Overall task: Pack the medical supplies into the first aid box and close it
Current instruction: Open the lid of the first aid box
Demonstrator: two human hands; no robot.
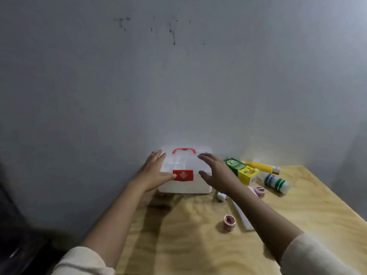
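White see-through plastic makes up the first aid box [186, 186], which stands just below the middle of the frame on the far edge of the pale wooden bench [188, 245], against the grey wall [178, 76]. Its lid is down, with the red handle [184, 150] lying on top and the red latch [183, 175] with a white cross at the front

The left hand [154, 173] lies on the box's left side, fingers straight along the lid and thumb touching the left end of the latch; its grip is wide and clasps nothing. The right hand [215, 171] is spread over the right part of the lid, grip wide too, fingers straight; whether it touches the lid I cannot tell. Both cream sleeves [83, 261] are pushed up the forearms

The supplies lie outside the box, to the right of it. A green and yellow carton [241, 170] sits just beside the right hand, a yellow tube [260, 166] behind it near the wall, and a white bottle with green stripes [276, 182] lies on its side further right. A pink roll of tape [259, 191] rests in front of the bottle, a second roll [228, 222] lies nearer, lower right of centre, and a long white strip [243, 217] lies partly under the right forearm
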